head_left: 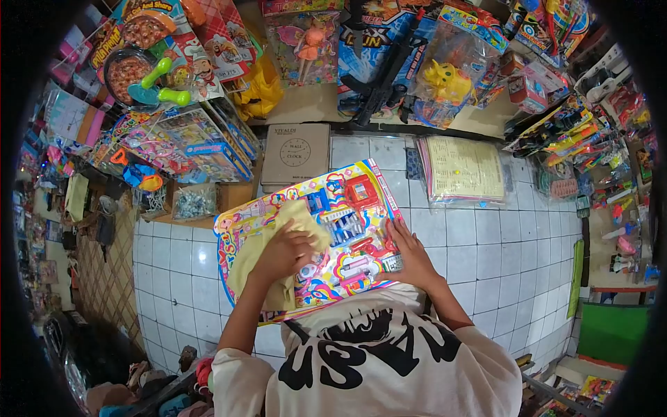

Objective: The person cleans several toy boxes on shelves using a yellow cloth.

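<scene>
A large colourful toy set on a printed card point(361, 194) lies tilted in front of my body, over the tiled surface. A pale yellow cloth point(246, 267) covers part of its left half. My left hand point(286, 251) presses the cloth against the card, with its fingers bent over the fabric. On the right edge of the card rests my right hand point(411, 258), its thumb and fingers spread apart. Between the hands, blue, red and pink toy pieces show on the card.
Behind the card is a wall clock box point(296, 154). Plastic-wrapped papers point(464, 169) lie at the back right on white tiles point(486, 243). Packaged toys hang along the back, with a black toy gun point(381, 87) among them. Boxed toys point(201, 149) stand at the left.
</scene>
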### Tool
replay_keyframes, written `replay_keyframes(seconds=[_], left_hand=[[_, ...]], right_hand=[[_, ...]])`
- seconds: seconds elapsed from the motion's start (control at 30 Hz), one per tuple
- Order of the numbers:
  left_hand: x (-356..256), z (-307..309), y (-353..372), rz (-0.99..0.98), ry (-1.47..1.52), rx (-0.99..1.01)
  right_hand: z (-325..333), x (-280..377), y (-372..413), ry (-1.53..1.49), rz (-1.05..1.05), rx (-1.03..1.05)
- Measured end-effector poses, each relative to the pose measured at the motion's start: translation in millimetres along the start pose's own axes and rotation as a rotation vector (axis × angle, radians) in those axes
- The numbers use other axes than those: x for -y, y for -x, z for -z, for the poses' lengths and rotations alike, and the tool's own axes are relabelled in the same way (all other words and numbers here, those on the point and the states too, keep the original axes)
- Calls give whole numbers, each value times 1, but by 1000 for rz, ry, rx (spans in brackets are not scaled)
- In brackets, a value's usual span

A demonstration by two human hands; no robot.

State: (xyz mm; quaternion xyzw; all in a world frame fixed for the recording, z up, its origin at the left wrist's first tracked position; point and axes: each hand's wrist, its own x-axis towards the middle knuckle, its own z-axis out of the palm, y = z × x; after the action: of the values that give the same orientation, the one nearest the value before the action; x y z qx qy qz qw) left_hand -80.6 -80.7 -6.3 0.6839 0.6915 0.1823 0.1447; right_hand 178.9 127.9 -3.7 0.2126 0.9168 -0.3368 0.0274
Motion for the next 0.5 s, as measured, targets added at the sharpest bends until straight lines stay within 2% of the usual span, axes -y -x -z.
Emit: replay_keyframes(seconds=[0.13, 0.23, 0.33, 0.4, 0.5], left_hand=[[19, -2, 18, 145, 110, -183], [16, 3, 11, 339, 489, -369], [-8, 12, -12, 243, 549, -356], [-21, -1, -30, 59, 392, -207], [-45, -35, -46, -109, -14, -148]], right_hand=[[-2, -3, 0, -33, 3, -18], [-5, -6, -1, -27, 18, -29], [-2, -3, -1, -8, 35, -38], [-1, -3, -1, -9, 36, -41], [-6, -11, -2, -58, 50, -34]])
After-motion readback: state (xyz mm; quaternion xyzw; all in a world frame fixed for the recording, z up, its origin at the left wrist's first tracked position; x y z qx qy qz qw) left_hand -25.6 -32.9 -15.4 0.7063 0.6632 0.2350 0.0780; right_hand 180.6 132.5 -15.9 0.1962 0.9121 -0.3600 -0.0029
